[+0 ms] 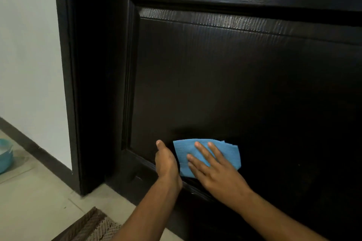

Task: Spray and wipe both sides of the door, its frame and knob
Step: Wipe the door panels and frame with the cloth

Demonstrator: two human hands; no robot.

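With the right hand [213, 170] spread flat on the blue cloth [207, 155] low on the door [235, 84] panel, and the left hand [166, 160], fingers straight, braced beside it, press evenly and wipe into the lower moulding.

Pale tiled floor [37, 197] bears a brown woven mat [92, 227] (partly cropped) and a teal basin [4, 155].

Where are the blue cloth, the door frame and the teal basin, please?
blue cloth [223, 152]: head view, bare upper right part.
door frame [66, 84]: head view, left upright.
teal basin [4, 159]: head view, outer wall.
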